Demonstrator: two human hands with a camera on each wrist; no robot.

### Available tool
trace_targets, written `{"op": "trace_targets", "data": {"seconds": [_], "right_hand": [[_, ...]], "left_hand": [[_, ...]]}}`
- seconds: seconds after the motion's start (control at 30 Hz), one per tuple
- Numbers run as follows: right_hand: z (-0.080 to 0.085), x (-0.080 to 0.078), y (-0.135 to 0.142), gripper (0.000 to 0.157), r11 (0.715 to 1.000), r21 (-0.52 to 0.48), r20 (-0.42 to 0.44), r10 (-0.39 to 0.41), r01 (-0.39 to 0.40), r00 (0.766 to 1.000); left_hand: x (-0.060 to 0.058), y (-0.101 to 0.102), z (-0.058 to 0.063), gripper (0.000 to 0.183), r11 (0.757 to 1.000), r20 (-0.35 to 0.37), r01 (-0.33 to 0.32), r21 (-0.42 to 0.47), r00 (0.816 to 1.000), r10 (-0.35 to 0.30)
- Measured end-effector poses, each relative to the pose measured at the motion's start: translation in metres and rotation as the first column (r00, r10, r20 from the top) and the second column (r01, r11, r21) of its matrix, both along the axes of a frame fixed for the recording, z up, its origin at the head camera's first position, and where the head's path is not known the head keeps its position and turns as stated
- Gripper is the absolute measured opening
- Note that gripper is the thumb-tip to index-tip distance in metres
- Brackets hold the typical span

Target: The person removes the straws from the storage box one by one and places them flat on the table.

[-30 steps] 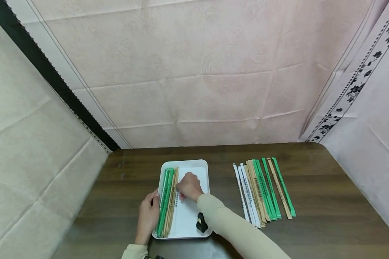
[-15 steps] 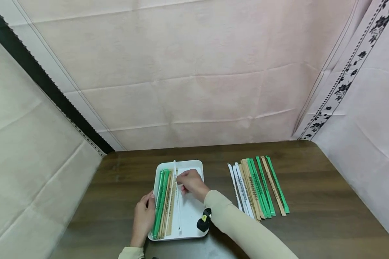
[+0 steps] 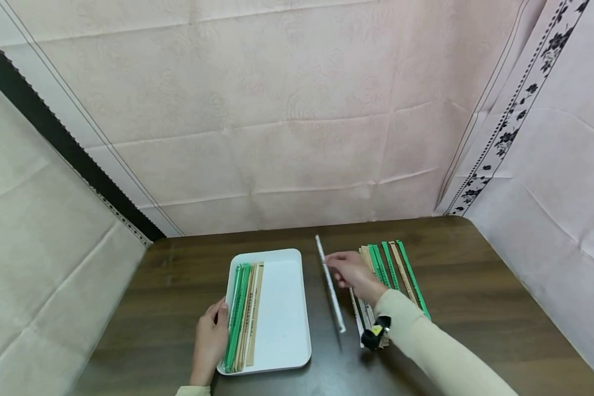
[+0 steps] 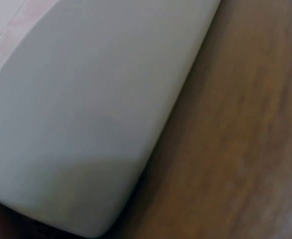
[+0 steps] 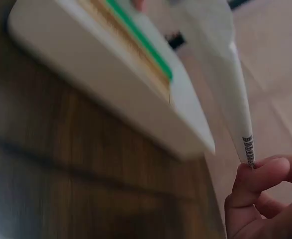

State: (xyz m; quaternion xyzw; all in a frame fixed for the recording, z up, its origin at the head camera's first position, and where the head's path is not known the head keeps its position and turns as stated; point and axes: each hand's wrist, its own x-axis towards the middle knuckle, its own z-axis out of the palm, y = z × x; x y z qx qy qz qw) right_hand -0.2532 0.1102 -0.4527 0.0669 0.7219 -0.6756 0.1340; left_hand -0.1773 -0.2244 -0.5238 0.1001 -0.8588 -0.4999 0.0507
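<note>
In the head view my right hand [image 3: 353,272] pinches a slim white paper-wrapped stick [image 3: 330,286] near its upper part. The stick slants over the table between the tray and a row of loose sticks. Dark print shows on its wrapper [image 5: 240,114] just above my thumb and finger in the right wrist view. My left hand [image 3: 212,335] holds the left rim of a white rectangular tray [image 3: 282,313]. Green wrapped sticks [image 3: 236,319] and tan wrapped sticks [image 3: 254,313] lie side by side along the tray's left side. The tray's pale outer side [image 4: 96,99] fills much of the left wrist view.
Right of the tray, a row of wrapped sticks lies on the brown wooden table [image 3: 188,275]: white ones partly under my right hand, then tan, then green sticks [image 3: 413,278]. Pale cloth [image 3: 277,137] hangs behind the table and at both sides.
My right hand has lifted the white paper-wrapped stick out of the tray and carried it right, over the table beside the row. The left hand stays at the tray's rim.
</note>
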Motion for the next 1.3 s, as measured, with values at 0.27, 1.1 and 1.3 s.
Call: {"op": "trace_targets", "data": {"seconds": [0.27,1.1,1.3], "right_hand": [[-0.007,-0.006,0.072,0.034,0.988,0.153,0.007,-0.024,0.023,1.0],[-0.025,-0.002,0.147,0.038,0.938,0.338,-0.034,-0.064,0.072,0.997],[-0.004,0.0,0.127,0.041,0.967,0.251,-0.021,-0.048,0.052,0.999]], "left_hand": [[0.001,0.0,0.0,0.048,1.0,0.0,-0.006,-0.002,1.0,0.006],[0.0,0.0,0.001,0.048,1.0,0.003,0.001,-0.001,1.0,-0.001],[-0.001,0.001,-0.001,0.048,1.0,-0.005,0.0,0.004,1.0,0.001]]}}
